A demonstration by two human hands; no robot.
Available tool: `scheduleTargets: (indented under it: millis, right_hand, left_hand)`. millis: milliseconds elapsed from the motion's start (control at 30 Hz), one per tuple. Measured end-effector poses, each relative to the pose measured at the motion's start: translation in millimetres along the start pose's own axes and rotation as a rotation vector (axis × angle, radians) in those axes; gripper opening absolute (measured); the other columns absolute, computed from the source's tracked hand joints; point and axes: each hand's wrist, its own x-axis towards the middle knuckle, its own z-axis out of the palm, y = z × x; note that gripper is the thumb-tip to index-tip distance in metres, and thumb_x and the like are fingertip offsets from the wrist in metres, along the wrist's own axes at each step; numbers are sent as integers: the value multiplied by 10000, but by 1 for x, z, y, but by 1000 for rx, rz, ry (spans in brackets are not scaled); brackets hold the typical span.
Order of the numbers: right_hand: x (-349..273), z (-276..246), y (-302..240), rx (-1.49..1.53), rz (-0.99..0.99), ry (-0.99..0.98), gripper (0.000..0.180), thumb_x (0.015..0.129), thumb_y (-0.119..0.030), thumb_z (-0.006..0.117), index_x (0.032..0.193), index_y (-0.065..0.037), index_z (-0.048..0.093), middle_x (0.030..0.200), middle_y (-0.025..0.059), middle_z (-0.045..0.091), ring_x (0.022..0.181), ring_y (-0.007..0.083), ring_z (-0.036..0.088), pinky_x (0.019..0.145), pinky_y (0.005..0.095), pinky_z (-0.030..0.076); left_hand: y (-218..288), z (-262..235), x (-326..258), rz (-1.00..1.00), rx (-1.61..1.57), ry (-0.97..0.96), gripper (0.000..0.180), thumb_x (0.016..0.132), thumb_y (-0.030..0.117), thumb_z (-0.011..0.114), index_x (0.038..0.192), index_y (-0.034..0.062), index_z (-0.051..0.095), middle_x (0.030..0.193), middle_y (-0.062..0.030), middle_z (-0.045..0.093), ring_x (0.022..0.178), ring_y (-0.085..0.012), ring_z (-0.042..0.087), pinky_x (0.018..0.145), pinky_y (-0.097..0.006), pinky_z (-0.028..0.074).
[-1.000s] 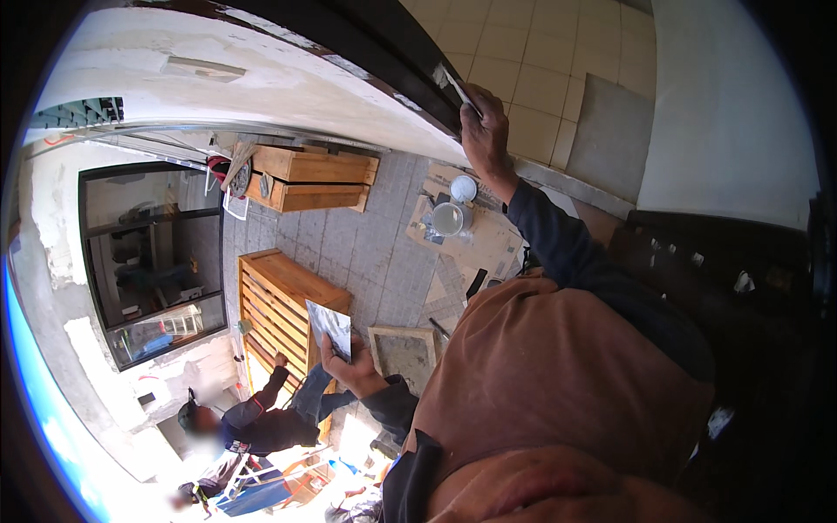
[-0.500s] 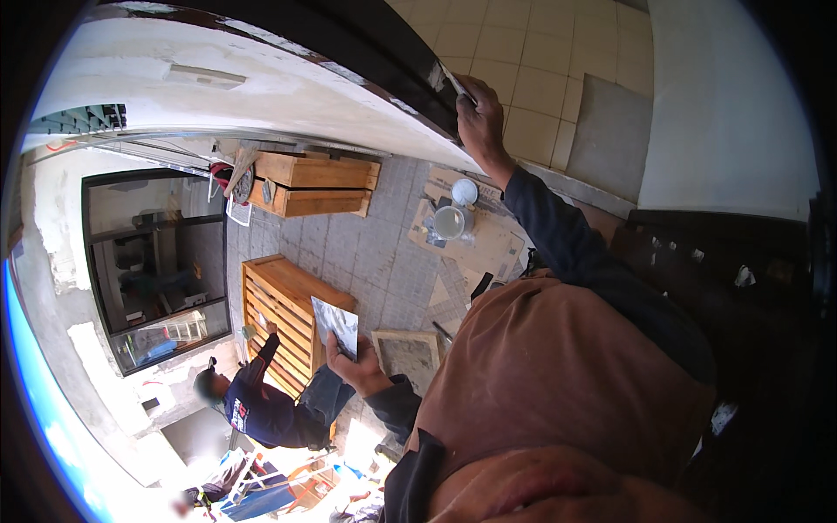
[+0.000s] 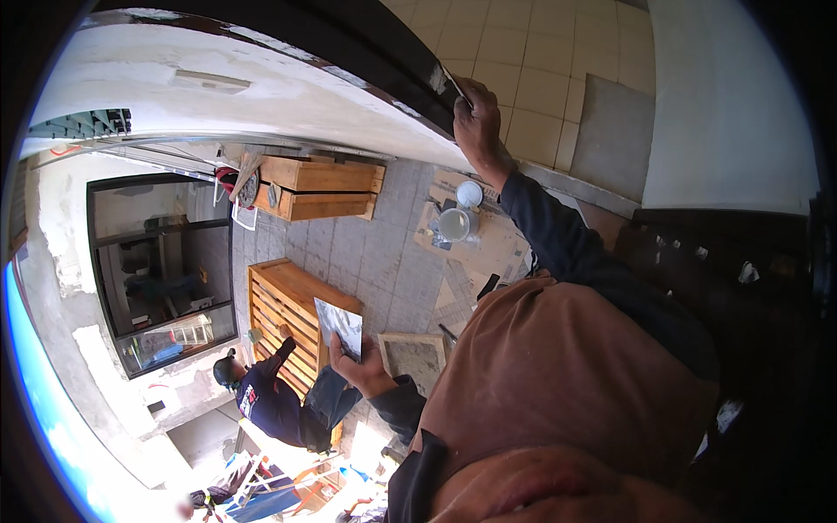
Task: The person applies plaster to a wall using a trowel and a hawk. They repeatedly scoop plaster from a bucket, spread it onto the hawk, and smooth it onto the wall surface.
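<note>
1 scraper [image 3: 450, 83], 1 hawk [image 3: 340, 326], 2 wooden crates [image 3: 318, 187] below

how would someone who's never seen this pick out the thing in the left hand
Start at the slatted wooden crate lying on the grey paved ground below. Just right of it, the left hand holds up a flat, grey-smeared board. Unlike the framed square tray lying on the ground beside it, the board is raised in the hand and has no rim.

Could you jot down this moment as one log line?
right hand: presses thin blade on dark beam | left hand: holds grey flat board | below: co-worker at wooden crate
</note>
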Motion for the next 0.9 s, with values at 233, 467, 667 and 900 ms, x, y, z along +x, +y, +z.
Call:
scheduleTargets:
  millis: [233, 467, 667, 900]
  right_hand:
    - [-23, 1, -8, -47, -82, -49, 364, 912, 2, 602, 1256, -48, 709, 1201, 144, 694, 1094, 316, 627, 947, 409, 508]
    - [6, -17, -7, 93, 123, -63, 355, 904, 16, 561, 1229, -14, 701, 1188, 189, 702, 1061, 359, 678, 952, 402, 522]
    - [0, -8, -24, 57, -39, -15, 376, 854, 36, 591, 1200, -46, 714, 1129, 139, 709, 985, 346, 628, 915, 422, 497]
    - [1, 3, -6, -44, -96, 59, 407, 854, 55, 595, 1232, -57, 695, 1150, 129, 686, 979, 339, 604, 886, 430, 487]
  left_hand:
    - [-4, -7, -5, -46, -54, 44, 228, 966, 164, 655, 1152, 32, 664, 960, -85, 766, 725, -202, 740, 585, -314, 612]
    - [0, 10, -1, -7, -20, 6, 230, 961, 167, 667, 1153, 39, 661, 987, -89, 761, 738, -203, 739, 581, -313, 607]
    - [-1, 6, -2, -27, -15, 49, 234, 954, 182, 674, 1145, 47, 659, 962, -80, 751, 712, -200, 720, 579, -310, 602]
    - [-3, 0, -9, -9, -83, 63, 213, 955, 187, 672, 1123, 57, 658, 950, -60, 747, 703, -192, 709, 560, -303, 572]
